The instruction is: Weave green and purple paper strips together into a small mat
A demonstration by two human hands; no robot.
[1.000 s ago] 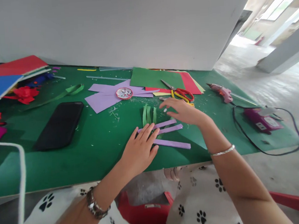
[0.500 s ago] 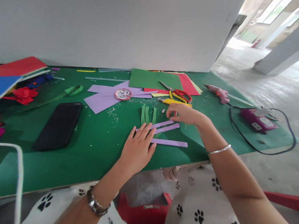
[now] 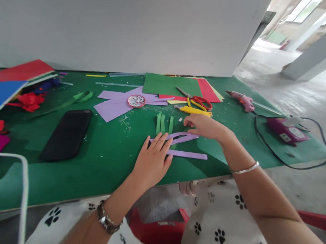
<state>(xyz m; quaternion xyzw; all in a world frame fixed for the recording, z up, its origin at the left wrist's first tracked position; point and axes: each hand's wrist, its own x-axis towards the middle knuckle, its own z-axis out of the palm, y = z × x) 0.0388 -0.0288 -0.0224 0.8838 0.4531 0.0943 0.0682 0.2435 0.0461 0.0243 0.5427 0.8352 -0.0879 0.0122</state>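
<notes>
My left hand (image 3: 151,161) lies flat with fingers spread, pressing on the left ends of several purple paper strips (image 3: 187,155) and green strips (image 3: 162,122). The green strips stick out beyond its fingertips, crossing the purple ones. My right hand (image 3: 201,126) has its fingers curled at the right end of the uppermost purple strip, which arches up off the table between the hands. The lowest purple strip lies flat, its right end loose.
Yellow cutter (image 3: 195,110) and red-handled scissors (image 3: 202,101) lie beyond my right hand. Behind are purple paper (image 3: 113,110), a round dish (image 3: 136,101) and green sheet (image 3: 173,85). A black phone (image 3: 67,135) is left; glue gun (image 3: 243,100) and corded purple power block (image 3: 288,130) right.
The uppermost purple strip, flat before, now bows upward with its right end at my right hand's fingers. My left hand stays on the strips. The view has shifted slightly.
</notes>
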